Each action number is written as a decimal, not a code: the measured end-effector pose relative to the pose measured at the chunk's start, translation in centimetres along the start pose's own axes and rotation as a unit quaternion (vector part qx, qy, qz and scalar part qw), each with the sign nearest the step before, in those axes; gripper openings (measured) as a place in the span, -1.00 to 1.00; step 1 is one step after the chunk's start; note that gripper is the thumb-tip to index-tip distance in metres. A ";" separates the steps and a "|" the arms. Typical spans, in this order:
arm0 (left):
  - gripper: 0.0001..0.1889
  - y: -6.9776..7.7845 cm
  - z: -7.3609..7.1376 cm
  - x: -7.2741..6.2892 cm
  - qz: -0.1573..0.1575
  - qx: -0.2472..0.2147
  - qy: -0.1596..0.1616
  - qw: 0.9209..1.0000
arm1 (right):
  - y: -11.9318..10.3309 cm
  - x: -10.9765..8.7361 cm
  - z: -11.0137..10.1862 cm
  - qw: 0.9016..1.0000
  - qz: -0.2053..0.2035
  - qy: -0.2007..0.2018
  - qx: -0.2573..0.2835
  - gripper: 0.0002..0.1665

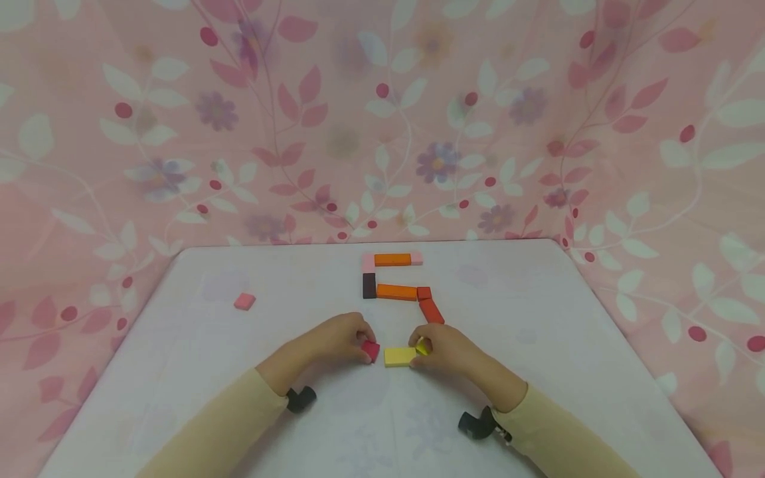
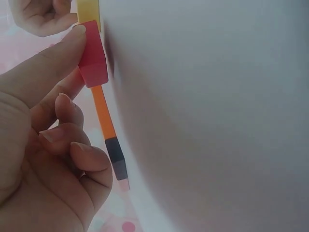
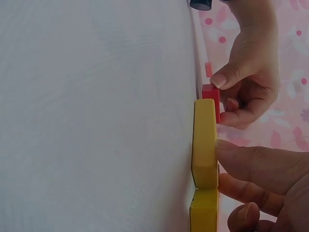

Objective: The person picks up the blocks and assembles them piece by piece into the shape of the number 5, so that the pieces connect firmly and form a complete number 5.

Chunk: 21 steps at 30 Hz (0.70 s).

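Note:
My left hand [image 1: 340, 335] pinches a small red block [image 1: 370, 352] between thumb and finger, low over the white tabletop. To its right lies a longer pale yellow block [image 1: 397, 357], with a narrow gap between the two in the head view. Thumb and forefinger of my right hand [image 1: 451, 348] pinch this pale yellow block near its right end. A darker yellow block [image 3: 203, 210] meets that end, partly hidden by the right hand in the head view. The left wrist view shows the red block [image 2: 93, 55] under the left thumb.
Beyond the hands, blocks form an angular curve: pink [image 1: 368, 263], orange [image 1: 392, 259], black [image 1: 369, 285], a second orange block [image 1: 397, 292], red [image 1: 424, 293] and a tilted orange-red one [image 1: 431, 311]. A loose pink block [image 1: 244, 301] lies at left. Flowered cloth [image 1: 382, 133] hangs behind.

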<state>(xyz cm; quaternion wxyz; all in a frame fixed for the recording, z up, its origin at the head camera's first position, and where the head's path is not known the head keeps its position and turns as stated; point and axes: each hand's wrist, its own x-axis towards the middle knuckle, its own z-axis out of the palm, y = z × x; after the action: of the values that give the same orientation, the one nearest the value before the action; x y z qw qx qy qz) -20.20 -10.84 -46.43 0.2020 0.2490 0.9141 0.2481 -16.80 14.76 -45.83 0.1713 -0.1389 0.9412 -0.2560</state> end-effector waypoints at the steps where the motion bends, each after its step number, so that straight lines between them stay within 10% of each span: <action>1: -0.67 0.0 0.0 0.0 0.002 0.000 0.000 1.000 | 0.0 0.0 0.0 1.000 0.000 -0.001 0.000 -0.64; 21: -0.70 0.8 0.2 0.2 0.007 0.004 -0.007 1.000 | 0.1 0.2 0.3 1.000 -0.005 0.000 -0.002 -0.66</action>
<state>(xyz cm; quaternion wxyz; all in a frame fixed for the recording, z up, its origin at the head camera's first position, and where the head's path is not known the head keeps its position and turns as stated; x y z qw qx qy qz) -19.98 -10.03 -46.21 0.2058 0.2580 0.9120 0.2437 -16.91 14.69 -46.16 0.1694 -0.1440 0.9410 -0.2551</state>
